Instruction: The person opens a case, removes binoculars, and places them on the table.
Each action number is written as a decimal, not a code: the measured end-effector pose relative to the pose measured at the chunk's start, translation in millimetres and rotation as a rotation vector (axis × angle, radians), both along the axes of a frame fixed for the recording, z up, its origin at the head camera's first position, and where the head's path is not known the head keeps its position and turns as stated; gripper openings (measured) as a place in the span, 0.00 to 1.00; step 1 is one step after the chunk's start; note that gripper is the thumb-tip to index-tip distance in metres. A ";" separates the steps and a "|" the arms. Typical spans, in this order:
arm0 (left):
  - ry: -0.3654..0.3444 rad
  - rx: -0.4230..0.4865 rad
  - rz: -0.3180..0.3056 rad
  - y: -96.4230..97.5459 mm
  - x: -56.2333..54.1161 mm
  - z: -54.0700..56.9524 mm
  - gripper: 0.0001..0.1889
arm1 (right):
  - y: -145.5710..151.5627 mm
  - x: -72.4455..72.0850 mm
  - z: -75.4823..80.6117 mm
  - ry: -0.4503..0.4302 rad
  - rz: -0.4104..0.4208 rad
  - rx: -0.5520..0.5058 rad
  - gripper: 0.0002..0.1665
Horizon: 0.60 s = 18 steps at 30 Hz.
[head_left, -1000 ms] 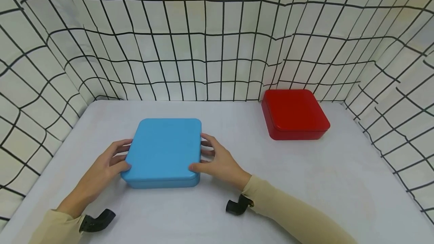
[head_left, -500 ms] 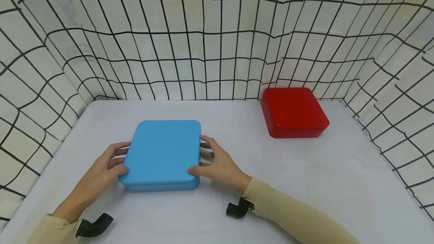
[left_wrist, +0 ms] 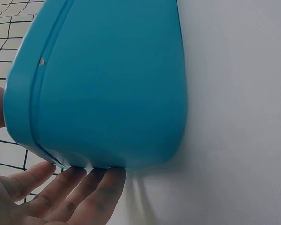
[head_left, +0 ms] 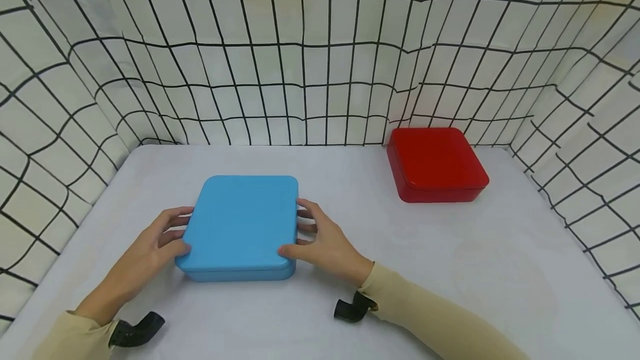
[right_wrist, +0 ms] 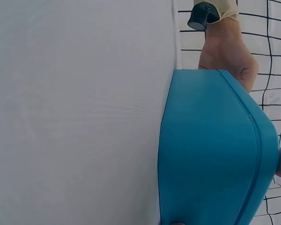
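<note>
A light blue, square lidded box (head_left: 242,224) with rounded corners lies flat on the white table, left of the middle. My left hand (head_left: 145,254) holds its left side, thumb at the near left corner of the lid and fingers spread along the side. On the opposite side, my right hand (head_left: 330,243) grips it the same way, thumb on the near right edge. In the left wrist view, the fingertips (left_wrist: 110,180) press the wall of the box (left_wrist: 112,89) below the lid seam. The right wrist view shows its near wall (right_wrist: 206,145) and the left hand (right_wrist: 227,56) beyond.
A red lidded box (head_left: 437,164) stands at the far right of the white table (head_left: 425,271). White walls with a black grid (head_left: 310,60) enclose the table at the back and sides. Black curved pieces (head_left: 137,329) hang at both beige sleeve cuffs.
Both hands have drawn the blue box slightly towards me since the earliest frame. Between the last two frames it stays nearly still. The head view has shifted a little.
</note>
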State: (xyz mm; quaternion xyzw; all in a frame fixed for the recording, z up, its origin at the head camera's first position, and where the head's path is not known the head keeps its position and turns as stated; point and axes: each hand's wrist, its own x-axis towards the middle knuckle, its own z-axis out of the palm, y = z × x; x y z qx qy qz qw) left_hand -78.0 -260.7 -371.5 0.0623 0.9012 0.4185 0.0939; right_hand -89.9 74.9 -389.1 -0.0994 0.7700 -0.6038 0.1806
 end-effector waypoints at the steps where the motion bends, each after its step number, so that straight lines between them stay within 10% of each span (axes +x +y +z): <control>1: -0.005 -0.001 0.001 0.2 0.0 -0.4 0.37 | 0.2 0.1 0.1 -0.004 0.002 0.002 0.58; 18: -0.019 0.010 -0.011 -0.4 2.3 -1.2 0.37 | 3.2 6.5 0.8 -0.009 0.013 -0.031 0.59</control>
